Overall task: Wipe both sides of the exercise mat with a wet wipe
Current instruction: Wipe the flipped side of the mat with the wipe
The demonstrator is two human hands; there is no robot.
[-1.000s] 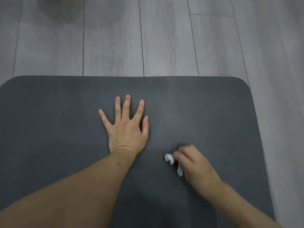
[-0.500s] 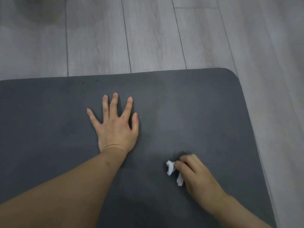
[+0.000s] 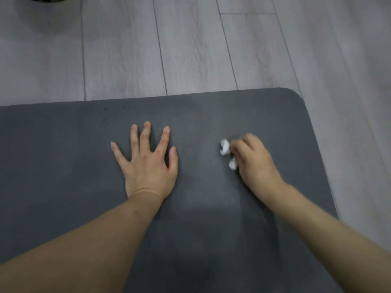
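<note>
The exercise mat [image 3: 63, 176] lies flat on the floor [image 3: 190, 49]. The left hand [image 3: 148, 163] presses it with fingers straight and spread, presumably to prevent it sliding. The right hand [image 3: 252, 159] grips the crumpled wet wipe [image 3: 225, 148] against the mat, fingers curled round it. Compared with half a second earlier, wipe and right hand are farther up the mat, nearer its far edge.
</note>
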